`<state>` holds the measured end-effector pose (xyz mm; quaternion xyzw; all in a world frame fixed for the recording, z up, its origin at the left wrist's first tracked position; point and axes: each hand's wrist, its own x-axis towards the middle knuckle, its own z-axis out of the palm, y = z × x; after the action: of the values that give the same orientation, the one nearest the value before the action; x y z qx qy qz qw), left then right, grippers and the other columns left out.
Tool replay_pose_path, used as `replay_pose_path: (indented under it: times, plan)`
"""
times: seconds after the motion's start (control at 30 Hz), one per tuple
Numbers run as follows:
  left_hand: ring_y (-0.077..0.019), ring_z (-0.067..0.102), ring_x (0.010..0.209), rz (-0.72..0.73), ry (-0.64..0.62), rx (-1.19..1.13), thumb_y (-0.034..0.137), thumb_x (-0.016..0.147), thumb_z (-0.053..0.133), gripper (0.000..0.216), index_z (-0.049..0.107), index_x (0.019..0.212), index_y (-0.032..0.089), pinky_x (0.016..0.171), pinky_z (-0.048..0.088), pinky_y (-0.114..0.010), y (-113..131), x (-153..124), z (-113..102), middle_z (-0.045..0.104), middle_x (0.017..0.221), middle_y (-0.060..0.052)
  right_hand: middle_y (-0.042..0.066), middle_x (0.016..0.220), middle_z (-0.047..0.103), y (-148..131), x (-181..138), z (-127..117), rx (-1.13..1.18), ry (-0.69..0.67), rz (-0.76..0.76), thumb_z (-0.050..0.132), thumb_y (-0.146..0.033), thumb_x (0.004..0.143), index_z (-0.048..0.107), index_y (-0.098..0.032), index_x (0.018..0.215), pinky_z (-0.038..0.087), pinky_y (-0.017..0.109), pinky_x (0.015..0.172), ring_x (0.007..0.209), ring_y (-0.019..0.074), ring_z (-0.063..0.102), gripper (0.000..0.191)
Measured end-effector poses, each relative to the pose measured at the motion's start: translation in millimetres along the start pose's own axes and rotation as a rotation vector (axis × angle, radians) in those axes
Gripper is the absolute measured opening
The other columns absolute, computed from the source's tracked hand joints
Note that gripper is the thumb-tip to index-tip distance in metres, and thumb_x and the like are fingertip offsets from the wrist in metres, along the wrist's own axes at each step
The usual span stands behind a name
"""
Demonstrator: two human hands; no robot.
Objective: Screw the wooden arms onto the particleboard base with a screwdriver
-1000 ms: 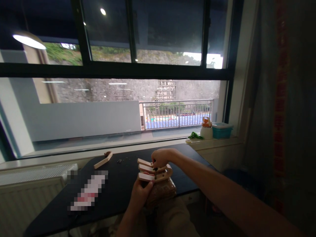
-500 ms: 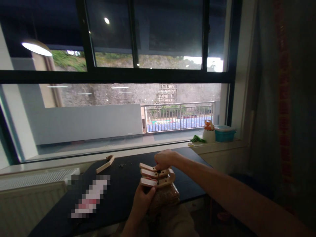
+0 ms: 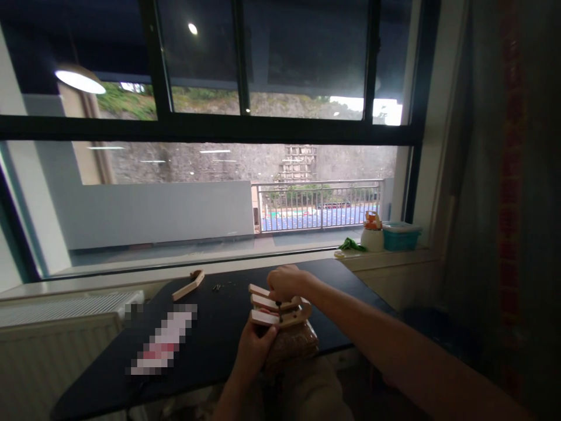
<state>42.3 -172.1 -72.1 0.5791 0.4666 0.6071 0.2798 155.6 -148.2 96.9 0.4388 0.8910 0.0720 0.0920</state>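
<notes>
My left hand is closed on the near end of a pale wooden frame with several curved bars side by side. My right hand is closed above the frame, its fingers wrapped around what looks like a screwdriver. Only a dark part and the thin shaft show, pointing down at the nearest bar; the handle is hidden in the fist. Beneath the frame, close to my body, lies a brown package in clear plastic wrap.
On the dark table lie a separate bent wooden piece, several small screws and a pixelated pink-white item. The windowsill holds a green cloth, a white pot and a teal box. A radiator stands left.
My right fist has shifted slightly left and turned over the screwdriver. The left hand keeps its hold on the frame. The whole view has moved a little.
</notes>
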Motion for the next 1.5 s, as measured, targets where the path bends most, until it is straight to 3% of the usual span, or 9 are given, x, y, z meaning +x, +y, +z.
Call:
replay_pose_path:
  times: [0.23, 0.4, 0.67, 0.9, 1.2, 1.5]
  plan:
    - [-0.0261, 0.065, 0.088, 0.003, 0.001, 0.004, 0.030, 0.061, 0.067, 0.024, 0.064, 0.081, 0.016, 0.086, 0.047, -0.039, -1, 0, 0, 0.072, 0.085, -0.006, 0.012, 0.108, 0.065, 13, 0, 1, 0.034, -0.052, 0.072, 0.050, -0.036, 0.076, 0.067, -0.016, 0.102, 0.049, 0.030, 0.070, 0.098, 0.0246, 0.060, 0.036]
    - [-0.0263, 0.066, 0.086, 0.000, -0.015, 0.005, 0.030, 0.062, 0.067, 0.023, 0.065, 0.080, 0.016, 0.083, 0.049, -0.038, 0, 1, 0, 0.072, 0.084, -0.006, 0.012, 0.094, 0.069, 12, -13, -12, 0.010, -0.125, 0.005, 0.051, -0.034, 0.075, 0.070, -0.013, 0.092, 0.048, 0.028, 0.058, 0.080, 0.0237, 0.064, 0.034]
    - [-0.0272, 0.066, 0.086, -0.020, -0.006, 0.015, 0.033, 0.061, 0.067, 0.026, 0.066, 0.081, 0.016, 0.083, 0.050, -0.039, -1, 1, -1, 0.072, 0.085, -0.007, 0.004, 0.101, 0.068, 8, -19, -13, -0.015, -0.033, -0.119, 0.054, -0.028, 0.073, 0.068, -0.022, 0.100, 0.045, 0.026, 0.069, 0.090, 0.0206, 0.061, 0.031]
    - [-0.0266, 0.065, 0.086, -0.017, 0.006, 0.003, 0.032, 0.058, 0.067, 0.026, 0.065, 0.079, 0.016, 0.084, 0.049, -0.039, 0, 1, 0, 0.072, 0.084, -0.006, 0.007, 0.103, 0.067, 6, -13, -4, 0.005, -0.019, -0.116, 0.051, -0.025, 0.075, 0.067, -0.018, 0.102, 0.045, 0.027, 0.074, 0.094, 0.0215, 0.061, 0.032]
    - [-0.0258, 0.065, 0.087, -0.002, -0.010, -0.005, 0.032, 0.059, 0.066, 0.025, 0.065, 0.078, 0.016, 0.085, 0.048, -0.038, 2, 1, 0, 0.072, 0.084, -0.007, 0.013, 0.103, 0.067, 6, -1, 0, 0.050, -0.058, 0.012, 0.050, -0.028, 0.072, 0.068, -0.012, 0.101, 0.048, 0.029, 0.064, 0.092, 0.0245, 0.062, 0.037]
    - [-0.0281, 0.065, 0.087, -0.021, -0.004, 0.035, 0.034, 0.060, 0.066, 0.027, 0.066, 0.080, 0.015, 0.084, 0.049, -0.040, -6, 2, -1, 0.072, 0.086, -0.008, 0.015, 0.094, 0.069, 5, -14, -20, 0.030, -0.146, -0.043, 0.051, -0.032, 0.074, 0.070, -0.006, 0.093, 0.046, 0.028, 0.059, 0.080, 0.0236, 0.063, 0.037]
